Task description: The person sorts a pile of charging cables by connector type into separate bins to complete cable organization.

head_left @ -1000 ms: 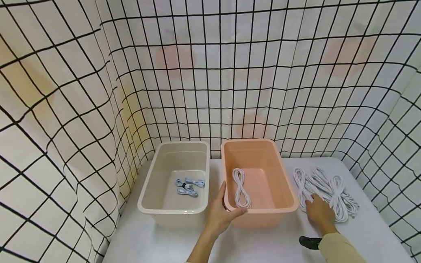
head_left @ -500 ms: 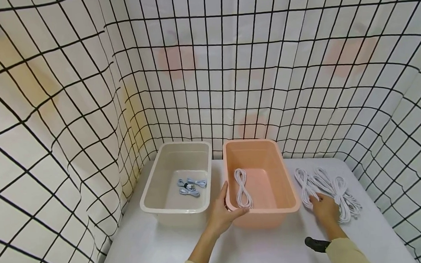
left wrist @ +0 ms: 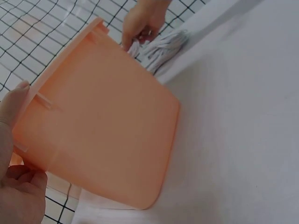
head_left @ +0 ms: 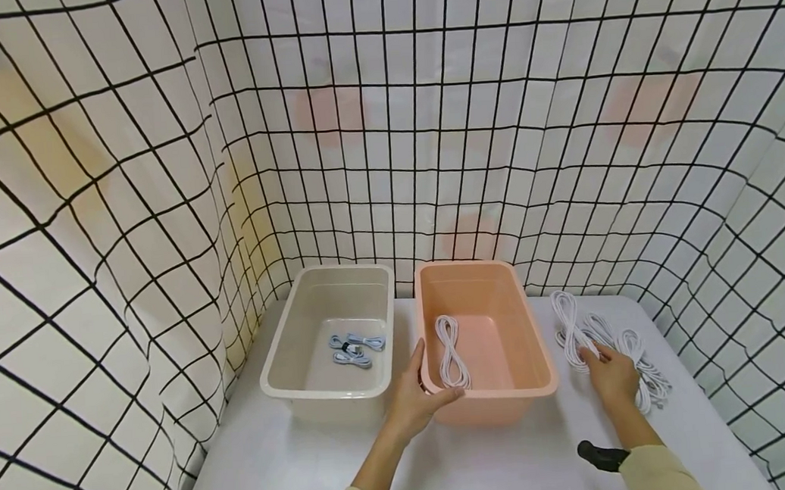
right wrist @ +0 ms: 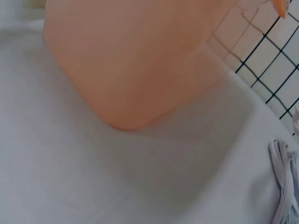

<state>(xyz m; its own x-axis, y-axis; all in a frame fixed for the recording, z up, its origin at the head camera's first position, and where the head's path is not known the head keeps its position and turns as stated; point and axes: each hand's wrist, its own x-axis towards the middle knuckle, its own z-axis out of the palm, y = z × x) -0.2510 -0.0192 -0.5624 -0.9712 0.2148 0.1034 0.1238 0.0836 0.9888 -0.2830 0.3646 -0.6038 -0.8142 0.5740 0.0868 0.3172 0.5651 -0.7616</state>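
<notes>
My left hand point(head_left: 413, 399) grips the near left corner of the peach plastic bin point(head_left: 488, 395), thumb over its rim and fingers curled against the side wall in the left wrist view. One coiled white cable point(head_left: 450, 351) lies inside that bin, along its left side. To the right of the bin, my right hand point(head_left: 612, 376) pinches the near end of another white cable bundle point(head_left: 567, 312), which is raised over the pile. More coiled white cables point(head_left: 635, 349) lie beside and under this hand. The right wrist view shows mostly bin wall, with white cables point(right wrist: 282, 179) at its edge.
A cream bin point(head_left: 293, 388) stands left of the peach one, holding several small light-blue cable coils point(head_left: 353, 360). Black grid netting point(head_left: 454, 149) over white sheeting closes off the back and sides of the white table point(head_left: 490, 473).
My right hand has taken hold of a white cable bundle and lifted it off the pile, its far end now higher and further back. The left hand stays on the bin corner.
</notes>
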